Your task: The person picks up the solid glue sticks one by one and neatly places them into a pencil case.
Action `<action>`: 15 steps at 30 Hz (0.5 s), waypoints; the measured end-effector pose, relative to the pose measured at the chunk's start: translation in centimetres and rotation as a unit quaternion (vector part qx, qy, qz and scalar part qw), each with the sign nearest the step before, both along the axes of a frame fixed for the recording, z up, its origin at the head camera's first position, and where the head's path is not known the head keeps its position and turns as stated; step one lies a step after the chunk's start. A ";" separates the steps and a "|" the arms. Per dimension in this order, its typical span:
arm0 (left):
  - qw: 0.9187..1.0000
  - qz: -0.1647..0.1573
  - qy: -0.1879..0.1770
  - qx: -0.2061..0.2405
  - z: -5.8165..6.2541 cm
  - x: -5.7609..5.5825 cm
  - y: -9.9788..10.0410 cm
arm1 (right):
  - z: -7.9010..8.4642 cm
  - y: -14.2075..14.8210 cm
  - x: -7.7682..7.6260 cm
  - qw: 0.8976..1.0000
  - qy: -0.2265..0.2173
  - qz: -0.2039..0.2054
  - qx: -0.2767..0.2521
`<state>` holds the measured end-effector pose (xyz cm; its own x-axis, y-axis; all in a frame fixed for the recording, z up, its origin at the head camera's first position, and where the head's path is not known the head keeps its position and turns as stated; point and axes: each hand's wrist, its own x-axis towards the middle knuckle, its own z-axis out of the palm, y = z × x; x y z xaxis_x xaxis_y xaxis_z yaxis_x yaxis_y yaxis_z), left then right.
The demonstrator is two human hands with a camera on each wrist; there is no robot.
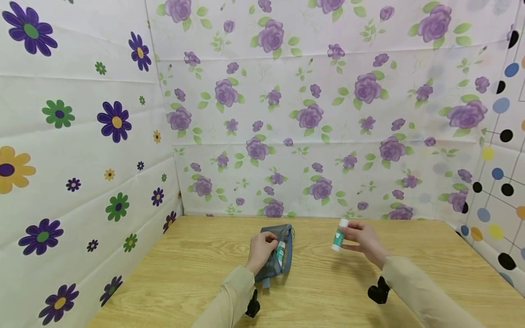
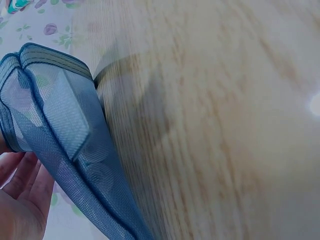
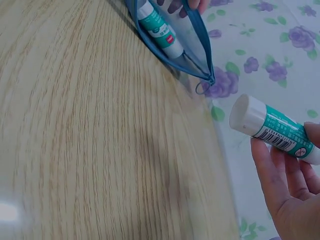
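A blue mesh zipper pouch (image 1: 268, 269) stands on the table with its mouth open toward the right. My left hand (image 1: 261, 249) grips the pouch by its upper edge; in the left wrist view the pouch (image 2: 95, 170) hides part of the fingers. Inside the mouth lies a green and white glue stick (image 3: 160, 30), also visible in the head view. My right hand (image 1: 364, 239) holds a second glue stick (image 1: 340, 234) of the same kind above the table, to the right of the pouch. Thumb and fingers pinch its green label in the right wrist view.
The wooden table (image 1: 197, 246) reaches back to a wall of floral cloth (image 1: 287, 182). Another patterned cloth (image 1: 82, 150) stands along the left side, and a dotted one (image 1: 492, 191) along the right. Black wrist mounts (image 1: 379, 291) hang below both forearms.
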<state>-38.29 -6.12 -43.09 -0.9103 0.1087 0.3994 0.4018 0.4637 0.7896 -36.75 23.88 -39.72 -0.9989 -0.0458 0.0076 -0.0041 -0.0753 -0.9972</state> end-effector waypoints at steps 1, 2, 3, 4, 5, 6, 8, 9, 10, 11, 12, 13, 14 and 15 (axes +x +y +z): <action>1.000 -0.001 0.000 0.001 0.0 0.0 0.0 | 0.0 -0.1 0.0 1.000 0.000 -0.002 -0.002; 1.000 -0.001 0.000 0.001 0.0 0.0 0.0 | 0.0 -0.3 0.0 1.000 0.000 -0.001 -0.001; 1.000 -0.001 0.001 0.001 -0.1 0.0 0.0 | 0.0 -0.4 0.0 1.000 0.001 0.000 0.000; 1.000 0.000 0.001 0.001 -0.1 0.0 0.0 | 0.0 -0.5 -0.1 1.000 0.002 0.002 0.000; 1.000 0.000 0.002 0.001 -0.1 0.0 0.0 | 0.0 -0.6 -0.1 1.000 0.002 0.002 0.000; 1.000 0.001 0.003 0.001 -0.1 0.0 0.0 | -0.1 -0.7 -0.1 1.000 0.002 0.003 -0.001; 1.000 0.002 0.003 0.001 -0.1 0.0 0.0 | -0.1 -1.0 -0.1 1.000 0.000 0.004 -0.001; 1.000 0.002 0.003 0.001 0.0 0.0 0.0 | -0.1 -1.1 -0.1 1.000 -0.003 0.004 -0.002; 1.000 0.002 0.002 0.001 0.0 0.0 0.0 | -0.1 -1.2 -0.2 1.000 -0.006 0.003 -0.002; 1.000 0.002 0.002 0.001 0.0 0.0 0.0 | -0.1 -1.3 -0.2 1.000 -0.008 0.004 -0.003; 1.000 0.002 0.002 0.001 0.0 0.1 0.0 | -0.2 -1.5 -0.2 1.000 -0.011 0.005 -0.003; 1.000 0.002 0.001 0.001 0.0 0.1 0.0 | -0.2 -1.6 -0.2 1.000 -0.013 0.005 -0.002; 1.000 0.002 0.001 0.001 0.0 0.0 0.0 | -0.3 -1.7 -0.3 1.000 -0.015 0.005 -0.001; 1.000 0.002 0.001 0.001 0.0 0.0 0.0 | -0.3 -1.9 -0.3 1.000 -0.017 0.005 0.000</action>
